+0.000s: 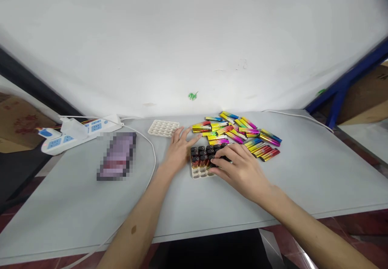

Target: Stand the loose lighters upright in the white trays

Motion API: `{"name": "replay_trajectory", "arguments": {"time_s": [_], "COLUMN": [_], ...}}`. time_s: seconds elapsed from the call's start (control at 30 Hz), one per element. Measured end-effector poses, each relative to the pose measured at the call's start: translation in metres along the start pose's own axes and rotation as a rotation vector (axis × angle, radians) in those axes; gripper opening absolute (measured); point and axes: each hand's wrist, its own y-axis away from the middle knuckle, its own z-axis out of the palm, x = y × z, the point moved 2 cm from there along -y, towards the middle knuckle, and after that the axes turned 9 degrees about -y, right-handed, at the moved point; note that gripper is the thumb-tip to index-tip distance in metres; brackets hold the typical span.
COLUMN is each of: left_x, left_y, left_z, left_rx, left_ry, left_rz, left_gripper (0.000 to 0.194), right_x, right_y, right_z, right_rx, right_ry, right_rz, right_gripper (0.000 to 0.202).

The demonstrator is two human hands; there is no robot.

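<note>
Loose pieces (236, 136) fade from yellow to red, blue or magenta; trayed pieces (203, 158) are black-topped.

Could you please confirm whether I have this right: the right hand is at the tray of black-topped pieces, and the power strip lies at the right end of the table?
Not quite: the head view shows the power strip at the left end of the table. The right hand is indeed at the tray of black-topped pieces.

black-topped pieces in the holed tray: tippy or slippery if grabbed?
The black-topped pieces look tall and narrow, so one outside the holed tray would probably tip easily. Reddish sides, where visible, look shiny, so possibly slippery.
</note>
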Motion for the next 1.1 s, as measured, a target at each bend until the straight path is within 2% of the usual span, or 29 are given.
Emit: {"name": "replay_trajectory", "arguments": {"time_s": [0.17,0.3,0.43,0.57,0.67,0.77,0.87,1.0,1.1], "left_x": [-0.001,-0.001,0.0,0.001,0.001,0.002,0.001,-0.004,-0.009], "left_y": [-0.008,-0.017,-0.017,-0.011,-0.011,-0.014,-0.016,-0.011,-0.006], "left_z": [-0.001,-0.004,-0.005,-0.008,-0.009,-0.006,-0.004,-0.006,-0.01], "left_rx": [-0.06,-0.147,-0.072,0.019,0.056,0.02,-0.034,-0.087,-0.093], "left_ry": [-0.014,0.001,-0.029,-0.08,-0.027,0.038,0.128,0.281,0.373], "left_rz": [0.095,0.103,0.012,-0.122,-0.207,-0.187,-0.177,-0.237,-0.329], "left_gripper": [0.069,0.072,0.061,0.036,0.027,0.025,0.02,0.01,0.016], "right_x": [0.006,0.014,0.038,0.072,0.086,0.088,0.084,0.079,0.077], "right_y": [0.003,0.005,0.015,0.039,0.056,0.065,0.067,0.068,0.066], "right_z": [0.006,0.003,-0.001,0.006,0.016,0.023,0.027,0.03,0.031], "right_rx": [0.087,0.13,0.246,0.372,0.367,0.314,0.255,0.227,0.207], "right_ry": [-0.027,-0.128,-0.222,-0.25,-0.237,-0.228,-0.219,-0.203,-0.157], "right_rz": [0.013,0.124,0.267,0.485,0.567,0.597,0.594,0.566,0.525], "right_gripper": [0.02,0.018,0.016,0.026,0.029,0.027,0.025,0.022,0.022]}}
